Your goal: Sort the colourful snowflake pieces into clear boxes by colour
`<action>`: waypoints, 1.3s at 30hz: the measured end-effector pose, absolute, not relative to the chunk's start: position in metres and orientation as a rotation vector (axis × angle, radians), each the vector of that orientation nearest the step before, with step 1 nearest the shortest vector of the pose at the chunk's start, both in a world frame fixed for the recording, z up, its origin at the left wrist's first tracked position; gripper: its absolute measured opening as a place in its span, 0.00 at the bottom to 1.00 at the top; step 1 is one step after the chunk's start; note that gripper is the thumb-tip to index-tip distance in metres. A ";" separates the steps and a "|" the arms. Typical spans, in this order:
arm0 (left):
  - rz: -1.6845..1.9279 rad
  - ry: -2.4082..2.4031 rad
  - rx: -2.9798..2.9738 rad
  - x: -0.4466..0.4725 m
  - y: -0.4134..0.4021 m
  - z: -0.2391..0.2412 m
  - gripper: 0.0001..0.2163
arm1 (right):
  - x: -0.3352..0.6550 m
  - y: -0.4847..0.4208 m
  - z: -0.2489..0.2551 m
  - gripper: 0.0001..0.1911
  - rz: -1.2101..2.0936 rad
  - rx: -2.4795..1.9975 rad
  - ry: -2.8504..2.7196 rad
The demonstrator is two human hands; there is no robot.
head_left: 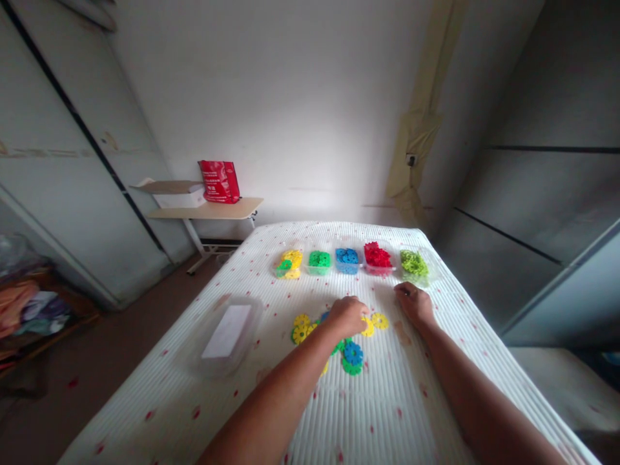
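Observation:
My left hand (349,315) reaches over a loose group of flower-shaped plastic discs, its fingers curled downward; anything in them is hidden. Yellow discs (380,321) lie just right of it, and more yellow discs (301,320) to its left. Nearer me, a blue disc (353,353) overlaps a green disc (352,369). My forearm covers part of the group. My right hand (417,305) rests on the cloth, right of the discs, with fingers closed together; whether they hold something cannot be seen. It is just below the tub of lime-green pieces (413,263).
A row of clear tubs holds yellow with some green (290,263), green (320,260), blue (347,259) and red pieces (378,258). At left on the cloth (194,413) lies a clear lid or tray (256,316) with a white card (227,331). A side table (217,210) carries a red bag (220,182).

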State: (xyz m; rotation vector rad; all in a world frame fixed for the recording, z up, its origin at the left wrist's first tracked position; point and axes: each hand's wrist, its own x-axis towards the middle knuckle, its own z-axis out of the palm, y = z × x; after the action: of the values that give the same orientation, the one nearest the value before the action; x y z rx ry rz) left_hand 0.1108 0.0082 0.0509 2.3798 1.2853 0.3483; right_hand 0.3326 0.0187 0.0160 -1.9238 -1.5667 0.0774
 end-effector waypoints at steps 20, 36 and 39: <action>0.620 1.319 2.223 0.100 -0.003 0.061 0.07 | 0.332 0.018 0.018 0.14 0.092 -1.934 -1.589; 1.422 1.539 1.348 -0.021 0.093 0.100 0.06 | 0.334 0.017 0.016 0.14 0.117 -1.929 -1.615; 1.446 1.643 1.332 -0.032 0.114 0.099 0.07 | 0.333 0.018 0.017 0.14 0.123 -1.929 -1.601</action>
State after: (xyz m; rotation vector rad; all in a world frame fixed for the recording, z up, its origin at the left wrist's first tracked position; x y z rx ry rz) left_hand -0.0319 0.1144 0.0993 1.3323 1.6429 1.4460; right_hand 0.3330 0.0176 0.0166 -1.9293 -1.6006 0.1228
